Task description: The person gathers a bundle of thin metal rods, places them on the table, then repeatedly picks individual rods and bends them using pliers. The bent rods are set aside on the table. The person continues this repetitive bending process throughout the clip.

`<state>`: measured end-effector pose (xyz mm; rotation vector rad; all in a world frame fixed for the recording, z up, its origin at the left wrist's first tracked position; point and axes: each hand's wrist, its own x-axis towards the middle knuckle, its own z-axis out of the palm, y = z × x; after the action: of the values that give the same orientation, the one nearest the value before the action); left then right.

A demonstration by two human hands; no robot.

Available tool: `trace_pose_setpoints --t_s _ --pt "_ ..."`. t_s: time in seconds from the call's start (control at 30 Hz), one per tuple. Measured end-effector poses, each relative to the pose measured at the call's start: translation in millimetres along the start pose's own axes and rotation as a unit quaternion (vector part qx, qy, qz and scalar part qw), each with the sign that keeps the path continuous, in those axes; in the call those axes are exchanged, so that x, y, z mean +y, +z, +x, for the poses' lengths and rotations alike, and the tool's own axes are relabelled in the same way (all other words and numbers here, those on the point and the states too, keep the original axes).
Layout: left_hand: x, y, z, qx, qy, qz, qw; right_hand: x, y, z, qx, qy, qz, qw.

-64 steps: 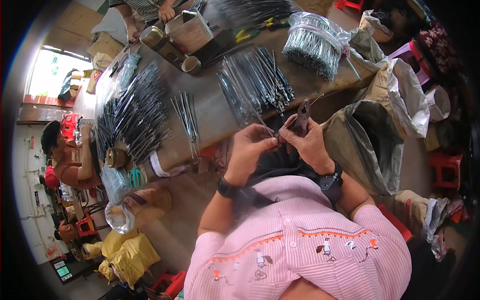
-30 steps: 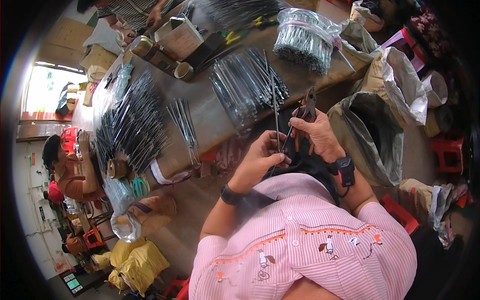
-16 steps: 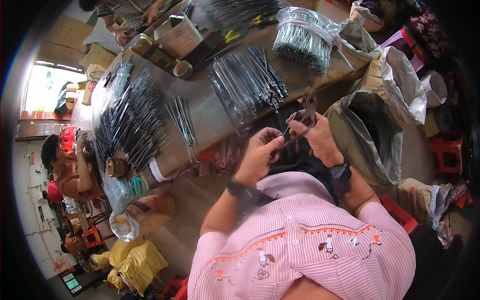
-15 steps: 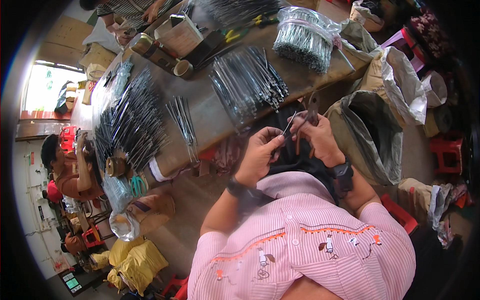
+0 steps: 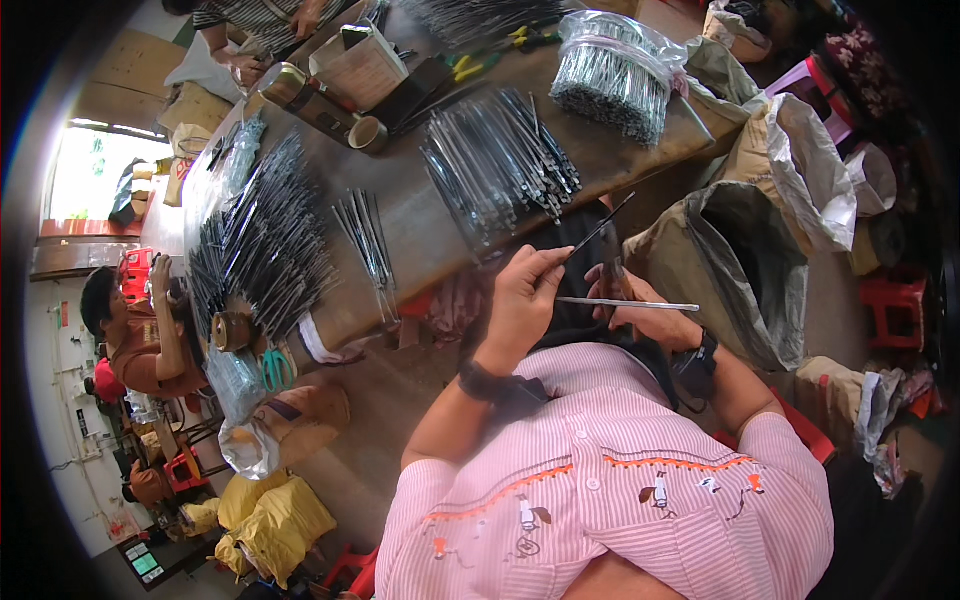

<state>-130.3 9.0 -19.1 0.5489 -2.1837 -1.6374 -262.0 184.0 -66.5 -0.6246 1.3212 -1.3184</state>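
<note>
My left hand (image 5: 528, 300) is closed, its thumb and fingertips pinching a thin dark metal strip (image 5: 604, 222) that slants up toward the table edge. To its right, my right hand (image 5: 645, 318) is closed around dark pliers (image 5: 614, 284), whose jaws are partly hidden. A flat silver strip (image 5: 660, 305) runs sideways across the front of my right hand, one end near my left fingers. Which hand holds this silver strip I cannot tell. On the table ahead lie a row of similar metal strips (image 5: 495, 160) and a smaller group of strips (image 5: 365, 240).
Dark strips (image 5: 265, 230) are heaped at the table's left, beside green-handled scissors (image 5: 276, 370). A plastic-wrapped bundle (image 5: 615, 85) stands at the far right. An open sack (image 5: 745, 270) is close to my right hand. One person (image 5: 145, 330) sits left; another works beyond the table.
My hands have shifted and the pliers have dropped lower, their jaws no longer pointing up. The silver strip now stretches across my right hand, and the dark strip points up from my left.
</note>
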Motion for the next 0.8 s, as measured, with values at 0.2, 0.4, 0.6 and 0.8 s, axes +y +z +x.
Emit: trace_pose_setpoints --t_s 0.2,0.4,0.6,0.8 --pt "2 -1 2 0.012 0.006 0.033 0.999 -11 0 5 0.088 -0.103 -0.298 0.945" --pt "-8 9 -1 0.041 -0.011 -0.017 0.999 -19 -3 5 0.134 -0.147 -0.395 0.897" --pt "-24 11 -2 0.043 -0.045 -0.050 0.997 -8 -2 8 0.127 -0.096 -0.407 0.899" --pt "-8 -4 -3 0.009 -0.120 -0.066 0.990 -4 0 13 0.140 -0.108 -0.430 0.885"
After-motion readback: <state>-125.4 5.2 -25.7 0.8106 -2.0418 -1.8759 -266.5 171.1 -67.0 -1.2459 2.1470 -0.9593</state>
